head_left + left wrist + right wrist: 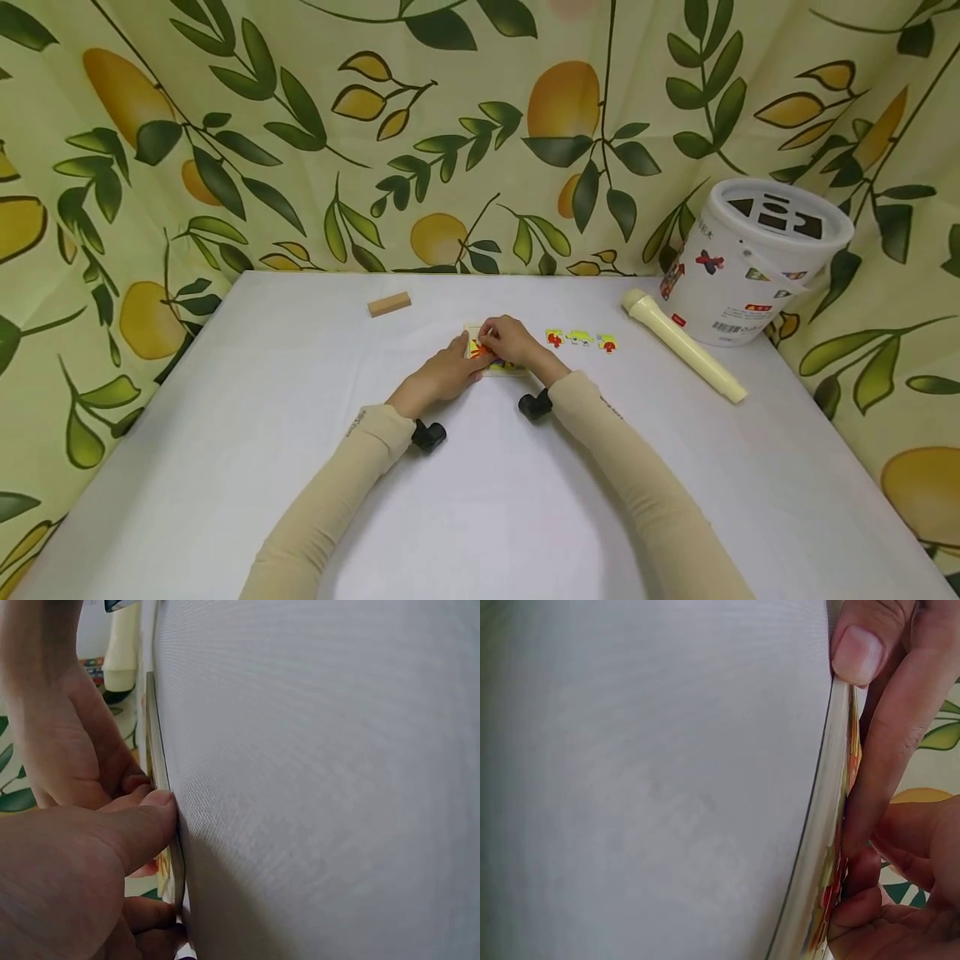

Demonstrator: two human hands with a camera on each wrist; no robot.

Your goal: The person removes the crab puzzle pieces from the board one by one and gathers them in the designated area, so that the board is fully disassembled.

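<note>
A small flat jigsaw puzzle board [512, 370] with a pale rim and red and yellow pictures lies on the white table. My left hand [448, 372] holds its left side, the thumb against the near edge and a finger across the top. Over the board's upper left part, my right hand [514, 340] has its fingertips curled together at a puzzle piece, mostly hidden by the fingers. From the right wrist, the board [821, 847] appears edge-on with both hands' fingers on it. Three loose puzzle pieces [580, 337] lie right of the board.
A wooden block [389, 304] lies at the back left. To the right, a cream microphone-shaped stick [684, 346] lies beside a white lidded bucket [742, 267]. Behind the table [225, 433] hangs a fruit-patterned curtain [465, 150].
</note>
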